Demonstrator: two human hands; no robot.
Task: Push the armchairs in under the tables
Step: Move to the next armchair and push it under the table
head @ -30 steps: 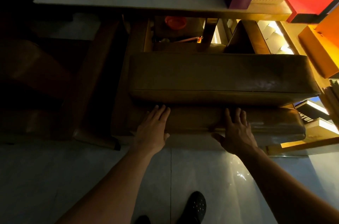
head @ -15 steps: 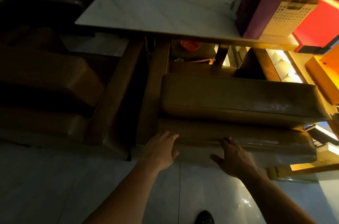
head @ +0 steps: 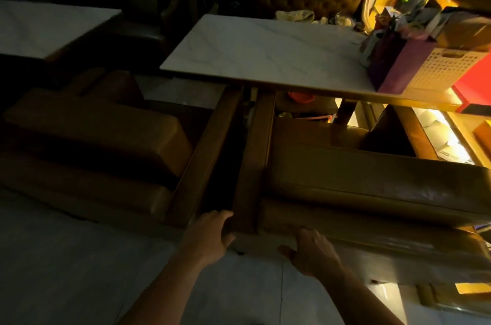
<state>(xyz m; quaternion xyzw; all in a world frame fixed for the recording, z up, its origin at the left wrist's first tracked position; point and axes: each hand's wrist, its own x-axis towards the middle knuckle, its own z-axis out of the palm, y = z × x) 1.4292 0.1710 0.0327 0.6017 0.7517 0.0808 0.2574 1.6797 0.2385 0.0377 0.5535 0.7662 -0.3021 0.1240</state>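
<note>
So the right armchair sits dead ahead of both hands, toward 12 o'clock, with its front already tucked under the marble table. Its back runs long from 9 to 3 o'clock, so my guess is any more shove goes straight up toward 12, square to that long edge.

Left hand is at the chair's rear left corner, right by the wooden armrest — fingers look loosely bent around the corner edge, but it's dim and I can't say for sure whether it's gripping or just resting there. Right hand is just to the 3 o'clock side of it, low on the back panel, fingers bent and touching the leather, thumb out to the left. Holding nothing that I can see.

Second armchair is off at 9–10 o'clock, and sits further out from the table than the first. Left hand is clearly the nearer one to it, so I'd bet that's next.
</note>
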